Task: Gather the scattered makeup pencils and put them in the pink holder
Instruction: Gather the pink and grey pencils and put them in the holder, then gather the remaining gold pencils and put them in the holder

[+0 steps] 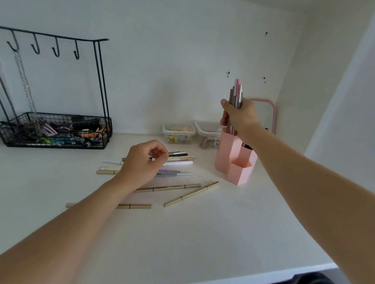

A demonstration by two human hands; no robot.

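Observation:
The pink holder (235, 165) stands on the white shelf at centre right. My right hand (239, 117) grips a bundle of grey and pink pencils (236, 93) upright, their lower ends inside the holder's tall back compartment. My left hand (144, 160) hovers with curled fingers over a pile of scattered pencils (178, 160) and pinches a thin dark one. Three gold pencils lie nearer me: one long (169, 187), one slanted (191, 196), one partly under my left forearm (134, 206).
A black wire basket (53, 131) with a hook rack holds clips and small items at the back left. Two clear plastic tubs (178, 134) sit behind the pencils. A pink frame (269, 111) leans on the back wall. The shelf's front edge (262, 278) runs below.

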